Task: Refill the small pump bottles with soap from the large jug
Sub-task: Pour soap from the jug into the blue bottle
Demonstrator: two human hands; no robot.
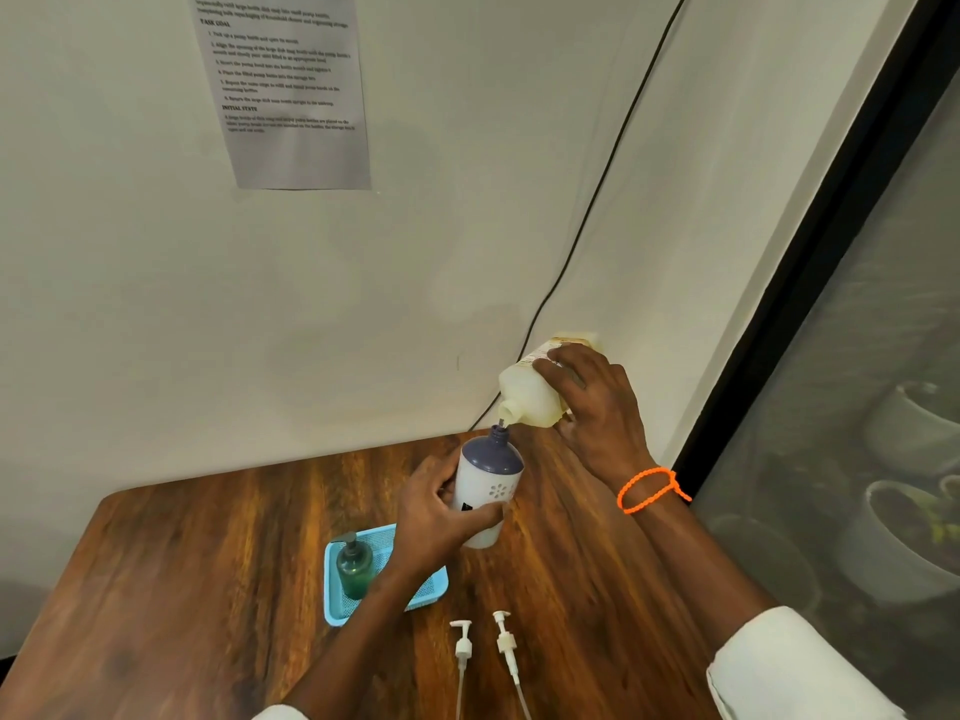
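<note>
right hand (597,407) wrapped over the body of the large jug (530,394), fingers curled across its label, tipping it so the mouth points down toward 7 o'clock. jug mouth just above the open neck of the white pump bottle (488,491), a thin thread of soap visible between the two. orange bracelet (652,490) round the right wrist.

left hand (441,517) gripping the white pump bottle from its 9 o'clock side, thumb across the front near a small black mark, fingers curled behind. bottle slightly tilted, purple shoulder and neck at 12 o'clock, base toward 6 o'clock, whether lifted or resting on the wooden table (208,589) cannot be told.

blue tray (332,589) at 8 o'clock of the held bottle, partly under the left forearm. green pump bottle (355,566) upright in the tray's 9 o'clock half, pump head fitted.

two loose white pump heads (462,641) (506,641) lying on the table at 6 o'clock of the held bottle, side by side but apart, dip tubes running toward the bottom edge.

printed sheet (283,85) stuck on the wall at 11 o'clock; black cable (602,184) running down the wall to behind the jug. dark window frame (810,262) at 3 o'clock, with pots (904,543) seen dimly through the glass.
</note>
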